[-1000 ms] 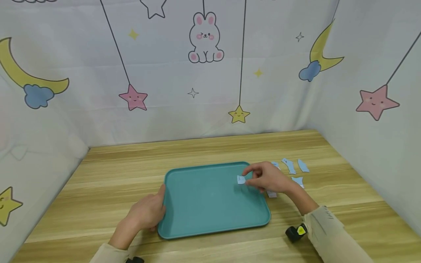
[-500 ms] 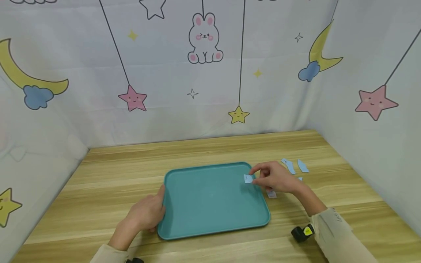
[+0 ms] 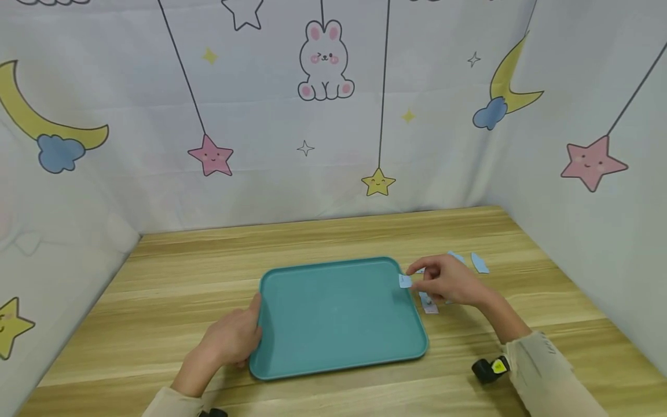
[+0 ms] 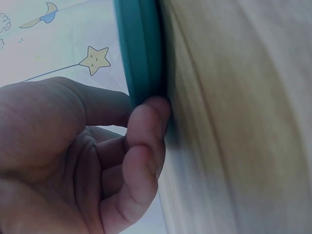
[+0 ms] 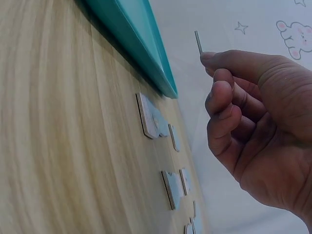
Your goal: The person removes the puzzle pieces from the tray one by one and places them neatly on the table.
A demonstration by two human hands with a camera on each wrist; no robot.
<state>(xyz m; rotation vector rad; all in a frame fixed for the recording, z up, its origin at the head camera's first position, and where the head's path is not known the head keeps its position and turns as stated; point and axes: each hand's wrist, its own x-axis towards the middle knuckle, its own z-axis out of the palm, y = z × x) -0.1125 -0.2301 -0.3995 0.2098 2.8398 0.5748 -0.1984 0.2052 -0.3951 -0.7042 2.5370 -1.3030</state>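
Note:
My left hand (image 3: 231,336) holds the left edge of a teal rectangular tray (image 3: 336,321) that lies on the wooden table. In the left wrist view, curled fingers (image 4: 141,170) reach under the rim of the tray (image 4: 141,48). Between thumb and index finger, my right hand (image 3: 450,282) pinches a small light-blue puzzle piece (image 3: 405,281) over the tray's right edge. Seen edge-on in the right wrist view, that thin puzzle piece (image 5: 198,42) is raised above the table. Its printed marks are too small to read.
Flat loose puzzle pieces lie right of the tray, among them a pale one (image 3: 429,303) near its edge and a blue pointed one (image 3: 479,263) farther off. My right hand partly covers others. A white curtain (image 3: 250,197) with cartoon prints surrounds the table (image 3: 198,255).
My right hand has moved to the right with the pinched puzzle piece, from above the tray's inside to its right rim. My left hand and the tray have stayed in place.

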